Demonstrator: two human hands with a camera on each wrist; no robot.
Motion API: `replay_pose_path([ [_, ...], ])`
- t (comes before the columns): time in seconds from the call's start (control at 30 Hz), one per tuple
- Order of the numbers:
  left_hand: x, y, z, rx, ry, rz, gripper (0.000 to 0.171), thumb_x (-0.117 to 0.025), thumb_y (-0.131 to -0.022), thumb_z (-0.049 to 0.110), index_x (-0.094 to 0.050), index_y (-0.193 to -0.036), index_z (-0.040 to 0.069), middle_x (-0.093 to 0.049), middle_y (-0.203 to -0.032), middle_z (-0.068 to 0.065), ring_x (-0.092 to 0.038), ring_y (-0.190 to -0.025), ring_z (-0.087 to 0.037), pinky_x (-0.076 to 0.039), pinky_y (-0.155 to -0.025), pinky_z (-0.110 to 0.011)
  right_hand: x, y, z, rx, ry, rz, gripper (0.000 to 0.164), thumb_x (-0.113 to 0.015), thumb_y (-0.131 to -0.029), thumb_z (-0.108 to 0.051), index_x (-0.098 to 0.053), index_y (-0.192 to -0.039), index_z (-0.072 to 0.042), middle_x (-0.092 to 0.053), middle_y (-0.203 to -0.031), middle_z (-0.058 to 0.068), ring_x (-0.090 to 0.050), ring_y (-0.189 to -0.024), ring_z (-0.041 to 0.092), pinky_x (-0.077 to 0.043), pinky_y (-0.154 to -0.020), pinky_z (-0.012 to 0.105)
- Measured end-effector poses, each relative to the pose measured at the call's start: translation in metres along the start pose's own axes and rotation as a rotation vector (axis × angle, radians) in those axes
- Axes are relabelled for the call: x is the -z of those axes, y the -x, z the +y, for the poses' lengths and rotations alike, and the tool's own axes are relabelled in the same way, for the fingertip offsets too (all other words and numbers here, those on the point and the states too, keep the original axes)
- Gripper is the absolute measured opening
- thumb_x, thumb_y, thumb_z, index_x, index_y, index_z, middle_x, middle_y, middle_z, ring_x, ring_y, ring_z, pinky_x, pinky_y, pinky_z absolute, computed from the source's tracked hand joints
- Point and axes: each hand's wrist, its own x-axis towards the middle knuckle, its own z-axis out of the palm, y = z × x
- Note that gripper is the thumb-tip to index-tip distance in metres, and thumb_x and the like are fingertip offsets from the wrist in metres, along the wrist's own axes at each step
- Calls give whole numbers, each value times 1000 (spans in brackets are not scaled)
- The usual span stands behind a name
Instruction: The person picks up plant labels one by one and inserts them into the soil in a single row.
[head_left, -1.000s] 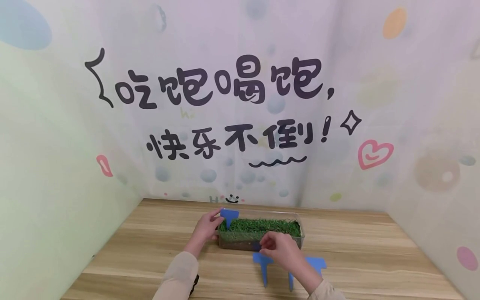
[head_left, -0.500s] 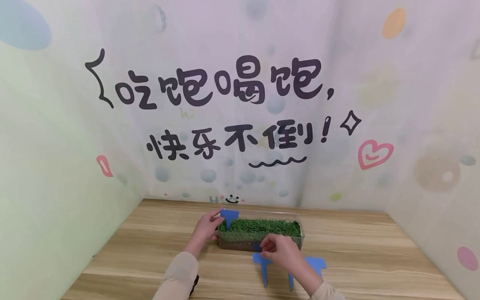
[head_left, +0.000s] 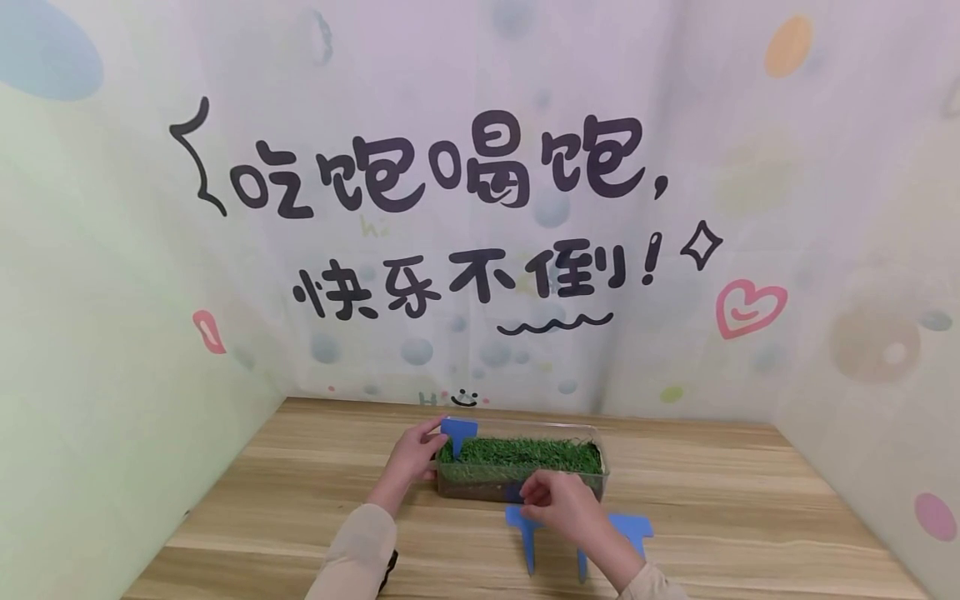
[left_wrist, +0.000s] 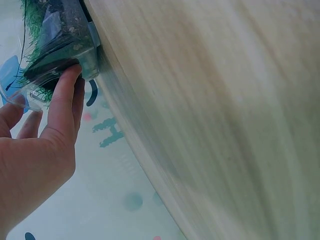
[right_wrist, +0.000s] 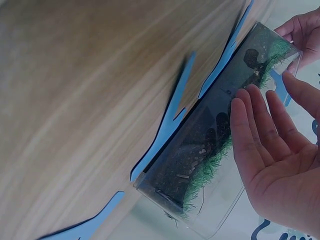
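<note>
A clear plastic box (head_left: 480, 483) holds dark soil (right_wrist: 200, 145) topped with green grass (head_left: 536, 452). One blue T-shaped plant label (head_left: 459, 429) stands upright in the grass at the left end. My left hand (head_left: 414, 452) holds that end, some fingertips against the end wall and others at the rim beside the label. My right hand (head_left: 564, 500) hovers at the box's front, fingers relaxed and nothing between them. Under it, on the table, lie three more blue labels: a left one (head_left: 528, 533), a middle one (right_wrist: 162, 137) mostly hidden by the right arm in the head view, and a right one (head_left: 633, 527).
The wood-grain table (head_left: 300, 467) meets a printed cloth backdrop (head_left: 465, 358) behind the box, with cloth sides to left and right. The loose labels lie with their points towards the near edge.
My right hand has shifted slightly down and to the right before the box. The left hand, box and labels stay where they were.
</note>
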Motion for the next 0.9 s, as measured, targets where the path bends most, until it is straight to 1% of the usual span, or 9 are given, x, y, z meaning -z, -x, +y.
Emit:
replay_pose_path([
  [0.27,0,-1,-1,4,-3,-2,46,-49,-106,16,-45,-151,16,-51,-146,-27,-51,-133,-45,-62,-73,-44,0,1,-1,-21,6,-12,16,-78,-86,-15,-71,-96,-6,-70,-85,-3,-63,-76,10,-51,-64,25],
  [0.5,0,-1,-2,5,-21,-3,46,-49,-106,16,-45,-151,16,-51,-146,-26,-52,-132,-44,-61,-69,-41,0,2,0,-20,18,-11,15,-78,-85,-15,-71,-95,-6,-70,-84,-3,-62,-75,10,-50,-63,24],
  [0.7,0,-1,-2,9,-15,-2,46,-49,-106,16,-46,-151,17,-51,-146,-26,-51,-133,-44,-61,-69,-40,1,3,1,-23,29,-3,16,-79,-84,-15,-71,-95,-7,-70,-84,-3,-62,-74,8,-50,-63,24],
  [0.9,0,-1,-3,6,-17,1,46,-50,-106,16,-46,-151,16,-51,-145,-26,-52,-131,-43,-61,-67,-39,-1,3,3,-28,27,-4,15,-79,-84,-14,-71,-95,-7,-71,-85,-3,-63,-75,10,-50,-62,25],
])
